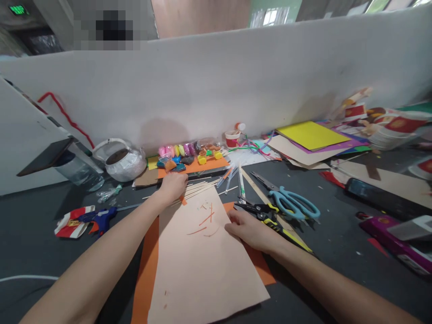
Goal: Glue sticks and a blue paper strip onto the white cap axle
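Note:
A long beige sheet of paper (199, 265) with thin orange scraps (205, 220) on it lies over orange paper (145, 274). My right hand (251, 229) is closed at the sheet's right edge, thumb on top. At the far left corner of the sheet, my left hand (173, 188) is closed above thin wooden sticks (200, 189); its fingertips are hidden, and a small orange strip (183, 200) shows just below it. Right of the sheet lie black-and-yellow pliers (263, 211) and blue-handled scissors (292, 202).
A blue glue gun (101, 219) and a white basket (124, 162) stand on the left. Colourful clay packs (178, 155) and a small cup (232, 138) sit before the white partition (202, 90). Stacked coloured paper (312, 135), a phone (374, 198) and a purple box (394, 238) are at right.

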Tool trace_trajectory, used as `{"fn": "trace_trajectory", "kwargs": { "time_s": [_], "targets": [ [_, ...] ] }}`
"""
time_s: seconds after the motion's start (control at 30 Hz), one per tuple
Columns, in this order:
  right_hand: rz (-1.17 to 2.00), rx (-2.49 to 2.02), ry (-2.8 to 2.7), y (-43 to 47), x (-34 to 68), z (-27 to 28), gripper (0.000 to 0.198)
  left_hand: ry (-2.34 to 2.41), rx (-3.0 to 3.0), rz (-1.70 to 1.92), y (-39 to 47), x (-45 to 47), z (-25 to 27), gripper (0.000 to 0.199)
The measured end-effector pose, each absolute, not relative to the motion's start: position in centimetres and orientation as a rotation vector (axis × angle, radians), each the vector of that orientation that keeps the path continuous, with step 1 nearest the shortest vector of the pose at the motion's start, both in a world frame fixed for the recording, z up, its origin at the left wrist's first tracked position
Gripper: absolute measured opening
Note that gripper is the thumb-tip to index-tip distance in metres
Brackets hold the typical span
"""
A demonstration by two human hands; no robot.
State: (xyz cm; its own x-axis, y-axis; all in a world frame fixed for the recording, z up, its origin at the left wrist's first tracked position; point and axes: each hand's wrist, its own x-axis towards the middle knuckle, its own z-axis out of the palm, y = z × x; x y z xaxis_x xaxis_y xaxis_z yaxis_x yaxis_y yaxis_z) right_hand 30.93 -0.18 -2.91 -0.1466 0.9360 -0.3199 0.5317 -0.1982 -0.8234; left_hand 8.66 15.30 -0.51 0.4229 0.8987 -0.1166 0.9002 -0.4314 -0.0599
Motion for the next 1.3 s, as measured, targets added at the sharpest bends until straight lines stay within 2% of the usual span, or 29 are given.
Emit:
{"fn": "trace_trajectory", "kwargs": {
  "time_s": [0.37,0.87,1.3],
  "targets": [
    [1.311,-1.719,-1.66,-0.2,30.8,-2.6,0.019,1.511,2.598,-0.363,15.1,7.7,1.7,0.034],
    [1.337,-1.661,-1.646,-0.4,30.8,-2.6,0.018,1.421,2.437,-0.617,16.0,9.3,1.4,0.033],
    [1.326,-1.639,-1.668,-0.4,30.9,-3.0,0.015,1.465,2.405,-0.789,14.8,11.7,3.1,0.035]
  ]
}}
